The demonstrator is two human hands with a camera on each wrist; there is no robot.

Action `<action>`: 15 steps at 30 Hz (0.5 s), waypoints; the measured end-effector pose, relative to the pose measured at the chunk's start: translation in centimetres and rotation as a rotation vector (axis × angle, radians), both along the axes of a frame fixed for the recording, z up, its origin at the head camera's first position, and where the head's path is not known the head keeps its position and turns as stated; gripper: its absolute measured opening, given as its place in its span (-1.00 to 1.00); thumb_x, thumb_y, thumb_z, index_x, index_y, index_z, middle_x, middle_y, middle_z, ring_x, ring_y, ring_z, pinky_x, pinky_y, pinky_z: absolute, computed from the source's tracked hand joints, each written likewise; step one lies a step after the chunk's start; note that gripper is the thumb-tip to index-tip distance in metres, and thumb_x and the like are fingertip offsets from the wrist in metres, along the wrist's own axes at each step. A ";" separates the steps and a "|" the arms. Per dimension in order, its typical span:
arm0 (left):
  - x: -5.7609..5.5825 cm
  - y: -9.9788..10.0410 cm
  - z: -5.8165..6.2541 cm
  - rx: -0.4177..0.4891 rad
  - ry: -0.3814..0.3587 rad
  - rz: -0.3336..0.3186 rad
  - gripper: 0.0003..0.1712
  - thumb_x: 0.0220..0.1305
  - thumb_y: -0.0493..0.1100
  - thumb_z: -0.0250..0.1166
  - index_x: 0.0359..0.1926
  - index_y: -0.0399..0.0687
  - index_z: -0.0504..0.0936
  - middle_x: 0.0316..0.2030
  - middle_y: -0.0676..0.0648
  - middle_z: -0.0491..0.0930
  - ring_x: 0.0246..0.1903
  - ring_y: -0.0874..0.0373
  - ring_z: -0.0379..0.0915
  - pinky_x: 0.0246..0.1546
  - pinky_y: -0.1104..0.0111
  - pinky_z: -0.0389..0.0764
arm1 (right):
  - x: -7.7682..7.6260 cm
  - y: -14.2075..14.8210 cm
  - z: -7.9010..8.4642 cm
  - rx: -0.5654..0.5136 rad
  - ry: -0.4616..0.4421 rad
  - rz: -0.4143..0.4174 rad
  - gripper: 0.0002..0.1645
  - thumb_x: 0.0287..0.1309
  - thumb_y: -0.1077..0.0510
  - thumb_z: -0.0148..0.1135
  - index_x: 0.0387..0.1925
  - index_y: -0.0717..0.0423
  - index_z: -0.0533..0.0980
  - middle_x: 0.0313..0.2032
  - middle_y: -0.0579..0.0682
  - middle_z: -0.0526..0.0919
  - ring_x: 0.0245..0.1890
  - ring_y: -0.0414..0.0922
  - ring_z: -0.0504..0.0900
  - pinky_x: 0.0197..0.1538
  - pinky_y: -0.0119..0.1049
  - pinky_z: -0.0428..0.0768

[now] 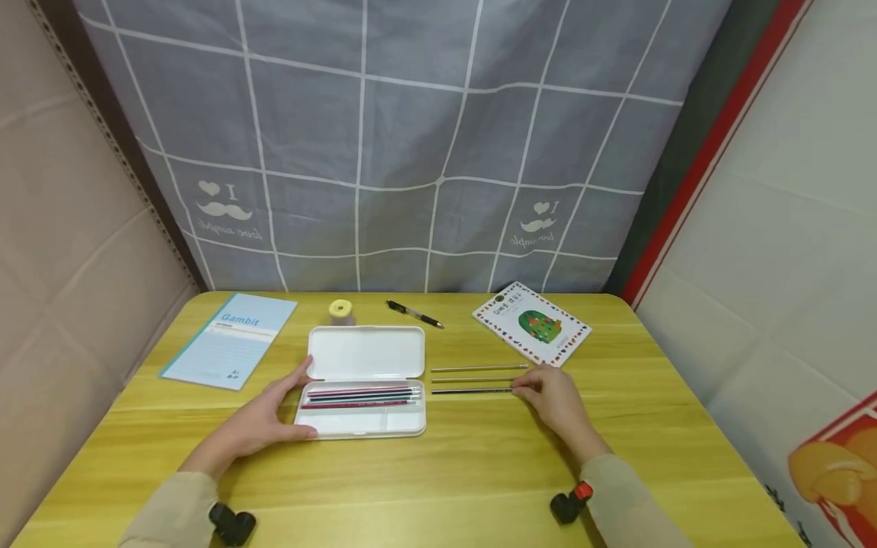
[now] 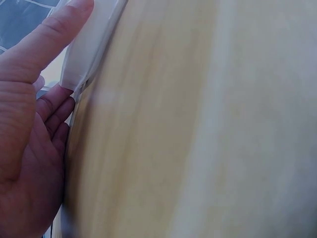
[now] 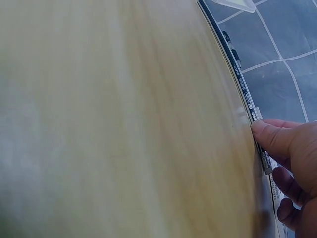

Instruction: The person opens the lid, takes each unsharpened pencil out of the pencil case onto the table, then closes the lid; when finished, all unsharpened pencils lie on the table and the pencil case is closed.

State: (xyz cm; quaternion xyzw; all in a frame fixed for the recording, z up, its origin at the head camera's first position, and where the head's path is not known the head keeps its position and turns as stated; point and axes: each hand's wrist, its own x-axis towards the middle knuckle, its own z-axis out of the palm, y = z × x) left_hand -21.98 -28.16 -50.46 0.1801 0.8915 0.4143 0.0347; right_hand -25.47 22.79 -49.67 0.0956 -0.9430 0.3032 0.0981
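A white pencil case (image 1: 366, 353) lies with its lid folded back and several red and dark pencils (image 1: 359, 395) in its tray. My left hand (image 1: 256, 423) holds the case's left side, the thumb at the front corner and the fingers near the hinge. The left wrist view shows this thumb stretched over the case (image 2: 89, 49). To the right of the case lie three pencils in a row. My right hand (image 1: 553, 399) pinches the end of the nearest, a dark pencil (image 1: 469, 391). Thumb and index finger meet on this pencil (image 3: 240, 82) in the right wrist view.
A light blue notebook (image 1: 233, 342) lies at the back left. Behind the case stand a small yellow-topped container (image 1: 340, 310) and a black pen (image 1: 414, 313). A white booklet (image 1: 530, 323) with a green picture lies just beyond my right hand. A grey checked cloth (image 1: 404, 144) hangs behind the table.
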 end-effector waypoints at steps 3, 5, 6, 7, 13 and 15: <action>-0.1 0.1 0.0 0.000 -0.008 0.001 0.44 0.02 0.10 0.67 0.70 0.06 -0.11 0.38 -0.24 0.45 0.53 -0.41 -0.08 0.42 -0.42 -0.07 | 0.0 0.0 0.1 0.006 0.002 -0.001 -0.92 0.13 0.23 0.56 -0.31 0.02 0.82 -0.26 -0.09 0.77 -0.13 -0.02 0.71 0.07 0.02 0.65; -0.1 0.1 0.0 0.003 -0.012 -0.001 0.45 0.02 0.09 0.67 0.70 0.05 -0.12 0.38 -0.26 0.45 0.53 -0.41 -0.08 0.42 -0.43 -0.07 | 0.0 0.0 0.1 0.004 0.005 -0.001 -0.92 0.14 0.24 0.55 -0.32 0.00 0.82 -0.26 -0.09 0.78 -0.13 -0.01 0.72 0.07 0.03 0.65; -0.1 0.1 0.0 0.004 -0.016 0.001 0.45 0.02 0.09 0.67 0.70 0.06 -0.12 0.38 -0.25 0.44 0.53 -0.40 -0.09 0.42 -0.42 -0.08 | 0.0 0.0 0.2 0.002 0.009 0.000 -0.92 0.14 0.24 0.55 -0.33 0.00 0.82 -0.26 -0.09 0.78 -0.13 -0.01 0.72 0.07 0.03 0.65; -0.1 0.1 -0.1 0.006 -0.017 0.001 0.45 0.02 0.09 0.67 0.70 0.06 -0.12 0.38 -0.26 0.44 0.53 -0.40 -0.09 0.43 -0.42 -0.08 | 0.0 0.0 0.2 0.000 0.012 0.000 -0.91 0.15 0.25 0.55 -0.33 -0.01 0.82 -0.26 -0.09 0.78 -0.13 -0.01 0.72 0.06 0.03 0.65; -0.1 0.1 0.0 0.001 -0.019 0.003 0.44 0.02 0.09 0.67 0.70 0.07 -0.12 0.38 -0.25 0.45 0.54 -0.41 -0.09 0.42 -0.42 -0.06 | 0.0 0.0 0.1 -0.007 0.017 -0.004 -0.88 0.13 0.27 0.55 -0.34 -0.04 0.82 -0.26 -0.08 0.78 -0.15 -0.03 0.71 0.02 -0.02 0.65; 0.0 0.1 0.1 0.005 -0.015 0.000 0.44 0.03 0.07 0.67 0.70 0.06 -0.12 0.38 -0.26 0.45 0.53 -0.42 -0.09 0.41 -0.43 -0.06 | 0.0 0.0 0.1 -0.007 0.014 -0.007 -0.89 0.13 0.26 0.56 -0.34 -0.04 0.82 -0.26 -0.09 0.78 -0.15 -0.04 0.71 0.01 -0.03 0.65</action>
